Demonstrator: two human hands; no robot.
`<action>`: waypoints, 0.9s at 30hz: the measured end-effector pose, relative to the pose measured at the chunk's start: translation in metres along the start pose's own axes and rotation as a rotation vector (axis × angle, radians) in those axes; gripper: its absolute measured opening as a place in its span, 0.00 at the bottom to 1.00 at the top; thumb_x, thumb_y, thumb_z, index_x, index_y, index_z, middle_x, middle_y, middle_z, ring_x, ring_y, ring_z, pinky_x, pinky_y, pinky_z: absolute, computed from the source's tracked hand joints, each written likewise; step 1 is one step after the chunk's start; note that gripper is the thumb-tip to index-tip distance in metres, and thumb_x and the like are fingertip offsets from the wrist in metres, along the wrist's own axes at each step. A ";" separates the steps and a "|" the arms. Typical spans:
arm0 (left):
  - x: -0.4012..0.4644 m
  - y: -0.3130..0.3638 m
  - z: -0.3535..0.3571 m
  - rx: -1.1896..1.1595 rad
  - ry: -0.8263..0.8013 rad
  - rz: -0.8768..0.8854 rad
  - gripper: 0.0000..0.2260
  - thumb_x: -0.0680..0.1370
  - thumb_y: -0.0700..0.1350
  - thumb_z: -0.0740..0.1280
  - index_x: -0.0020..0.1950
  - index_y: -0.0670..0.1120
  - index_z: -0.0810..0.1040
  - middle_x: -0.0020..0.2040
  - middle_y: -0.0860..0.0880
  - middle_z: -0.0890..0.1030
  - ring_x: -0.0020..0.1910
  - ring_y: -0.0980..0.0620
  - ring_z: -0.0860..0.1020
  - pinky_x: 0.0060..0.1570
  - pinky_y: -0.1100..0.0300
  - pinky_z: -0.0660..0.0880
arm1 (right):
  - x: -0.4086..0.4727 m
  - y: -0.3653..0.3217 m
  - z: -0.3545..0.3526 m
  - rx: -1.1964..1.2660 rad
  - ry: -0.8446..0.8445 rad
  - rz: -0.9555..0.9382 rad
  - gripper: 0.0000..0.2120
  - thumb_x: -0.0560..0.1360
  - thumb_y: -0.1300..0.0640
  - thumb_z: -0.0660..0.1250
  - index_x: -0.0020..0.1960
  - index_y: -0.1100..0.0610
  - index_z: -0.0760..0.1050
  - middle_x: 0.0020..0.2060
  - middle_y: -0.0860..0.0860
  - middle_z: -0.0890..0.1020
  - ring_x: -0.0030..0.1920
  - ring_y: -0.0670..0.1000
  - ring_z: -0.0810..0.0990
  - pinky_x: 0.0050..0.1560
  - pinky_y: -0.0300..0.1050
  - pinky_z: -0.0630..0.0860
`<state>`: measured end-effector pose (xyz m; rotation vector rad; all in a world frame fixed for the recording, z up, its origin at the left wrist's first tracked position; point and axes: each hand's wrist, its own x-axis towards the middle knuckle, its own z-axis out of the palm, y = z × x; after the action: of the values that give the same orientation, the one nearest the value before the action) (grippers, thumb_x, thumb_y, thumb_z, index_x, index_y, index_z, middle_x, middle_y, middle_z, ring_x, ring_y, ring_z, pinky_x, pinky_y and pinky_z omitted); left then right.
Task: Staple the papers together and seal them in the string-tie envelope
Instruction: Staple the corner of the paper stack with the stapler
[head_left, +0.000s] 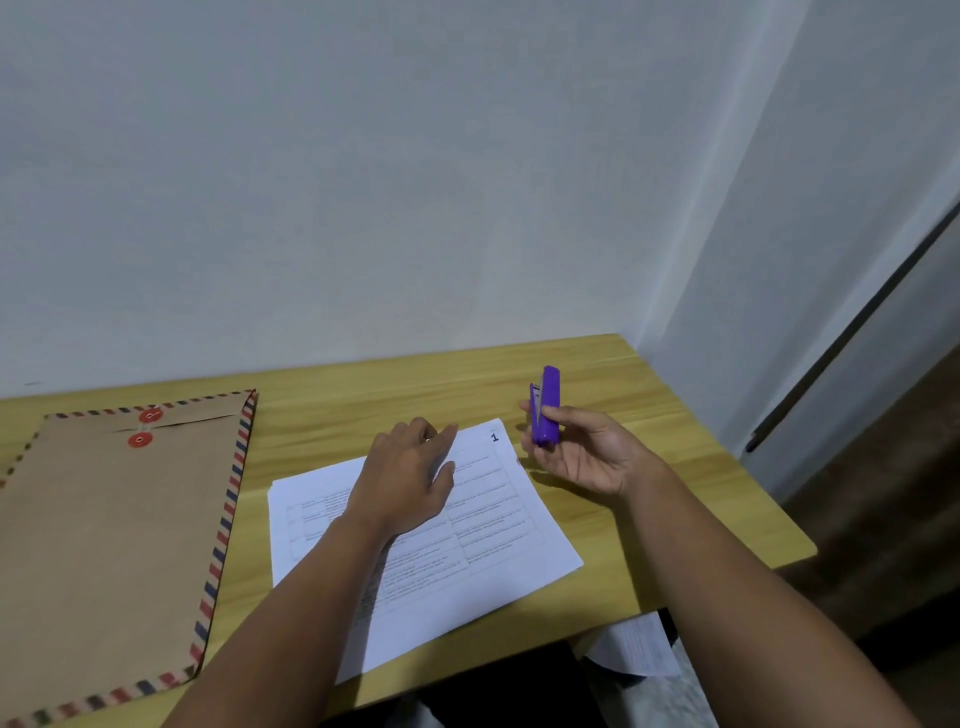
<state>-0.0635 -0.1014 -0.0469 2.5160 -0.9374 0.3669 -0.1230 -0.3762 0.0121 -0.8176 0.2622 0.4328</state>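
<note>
Dim, even light (soft shadows), slightly blurred, edges bowed.

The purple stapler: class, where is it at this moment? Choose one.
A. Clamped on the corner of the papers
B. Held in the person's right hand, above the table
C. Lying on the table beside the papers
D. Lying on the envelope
B: the right hand pinches the purple stapler upright in the air, apart from the papers, on which the left hand rests.
</note>
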 end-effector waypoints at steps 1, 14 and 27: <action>0.000 0.000 0.000 0.000 0.003 0.002 0.23 0.77 0.52 0.65 0.72 0.50 0.76 0.48 0.52 0.74 0.44 0.47 0.74 0.46 0.50 0.73 | 0.001 0.000 0.003 -0.083 0.047 0.022 0.27 0.69 0.65 0.77 0.67 0.60 0.76 0.48 0.59 0.79 0.44 0.55 0.82 0.37 0.44 0.82; 0.000 0.007 -0.007 -0.004 0.103 0.063 0.26 0.75 0.45 0.68 0.74 0.51 0.74 0.47 0.51 0.73 0.42 0.48 0.72 0.40 0.54 0.69 | 0.002 0.006 0.010 -0.964 0.463 -0.347 0.29 0.79 0.32 0.63 0.50 0.57 0.85 0.33 0.51 0.78 0.27 0.45 0.70 0.28 0.39 0.64; -0.001 0.010 -0.010 0.027 0.134 0.109 0.26 0.74 0.45 0.68 0.74 0.52 0.75 0.48 0.47 0.74 0.42 0.48 0.71 0.41 0.52 0.69 | 0.013 0.014 -0.004 -1.065 0.289 -0.456 0.16 0.72 0.44 0.78 0.55 0.52 0.88 0.50 0.50 0.89 0.50 0.47 0.85 0.59 0.49 0.79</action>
<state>-0.0720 -0.1030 -0.0353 2.4358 -1.0253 0.5786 -0.1179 -0.3668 -0.0044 -1.9423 0.0849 -0.0196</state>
